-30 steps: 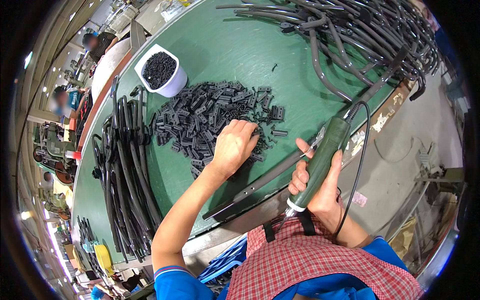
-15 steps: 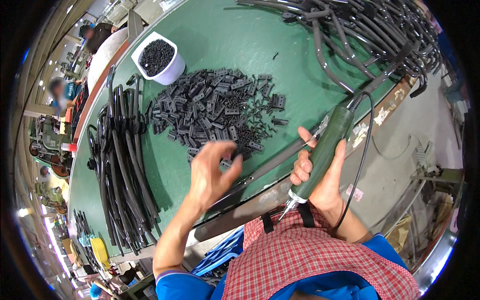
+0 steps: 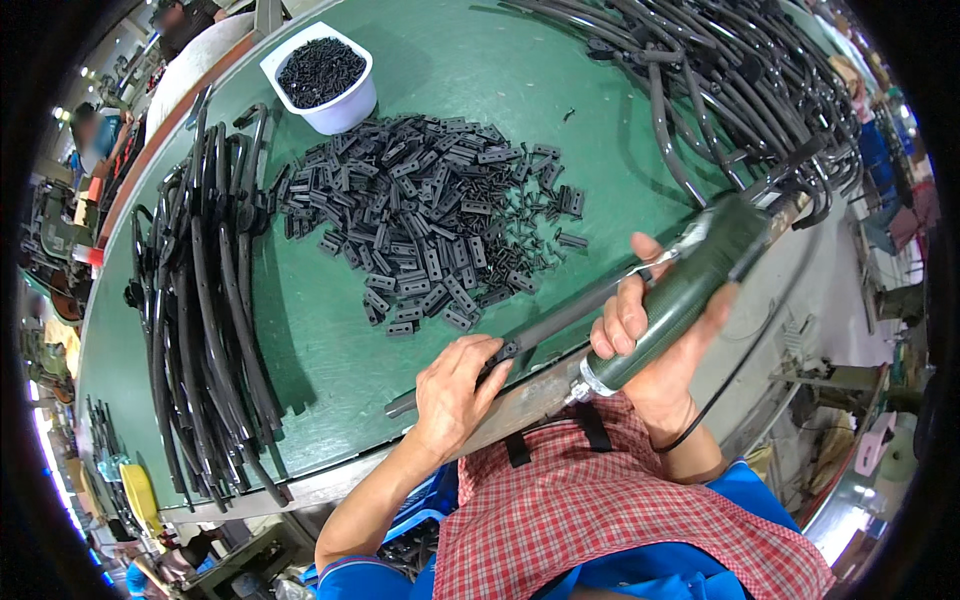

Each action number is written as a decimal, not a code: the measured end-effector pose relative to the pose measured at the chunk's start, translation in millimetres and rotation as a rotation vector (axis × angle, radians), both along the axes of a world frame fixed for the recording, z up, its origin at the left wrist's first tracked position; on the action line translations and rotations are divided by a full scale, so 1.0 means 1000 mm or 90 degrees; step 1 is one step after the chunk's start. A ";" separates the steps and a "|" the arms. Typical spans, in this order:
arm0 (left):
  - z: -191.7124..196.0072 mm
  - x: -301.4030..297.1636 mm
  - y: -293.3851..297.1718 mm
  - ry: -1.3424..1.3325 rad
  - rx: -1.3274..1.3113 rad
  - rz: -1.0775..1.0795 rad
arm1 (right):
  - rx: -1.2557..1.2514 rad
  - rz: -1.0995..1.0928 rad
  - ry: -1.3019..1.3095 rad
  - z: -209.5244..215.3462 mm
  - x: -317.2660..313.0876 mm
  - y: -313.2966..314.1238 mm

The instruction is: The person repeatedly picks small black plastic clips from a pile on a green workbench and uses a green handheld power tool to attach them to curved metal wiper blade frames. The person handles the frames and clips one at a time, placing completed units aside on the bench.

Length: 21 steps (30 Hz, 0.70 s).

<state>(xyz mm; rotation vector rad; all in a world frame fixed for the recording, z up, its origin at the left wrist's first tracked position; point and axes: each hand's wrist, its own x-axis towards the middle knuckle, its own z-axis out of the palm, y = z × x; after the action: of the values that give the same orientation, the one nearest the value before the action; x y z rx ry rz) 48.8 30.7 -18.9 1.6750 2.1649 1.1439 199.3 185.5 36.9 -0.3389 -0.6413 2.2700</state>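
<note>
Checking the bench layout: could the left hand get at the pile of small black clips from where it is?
Probably yes. The left hand rests on the black bar at the table's near edge, and only bare green table top lies between it and the pile of clips.

Left hand (image 3: pixel 452 393) palm down, fingers curled, right hand (image 3: pixel 640 330) clenched, wrist bent
</note>
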 end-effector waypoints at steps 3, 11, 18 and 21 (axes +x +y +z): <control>0.006 0.000 0.000 -0.014 -0.005 0.003 | 0.223 0.006 0.101 0.022 -0.020 0.000; 0.006 -0.003 -0.002 -0.046 0.007 0.004 | 0.546 0.049 -0.012 0.049 -0.048 -0.016; 0.002 -0.007 -0.003 -0.056 0.047 -0.001 | 0.609 0.184 0.016 0.034 -0.063 -0.019; 0.000 -0.008 -0.003 -0.065 0.050 -0.011 | 0.599 0.205 0.030 0.026 -0.070 -0.016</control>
<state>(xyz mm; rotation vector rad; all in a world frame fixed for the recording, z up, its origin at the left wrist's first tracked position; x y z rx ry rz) 41.3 27.3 -18.5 1.6244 2.0650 1.2961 129.6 169.1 62.9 0.2973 -1.7142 1.9696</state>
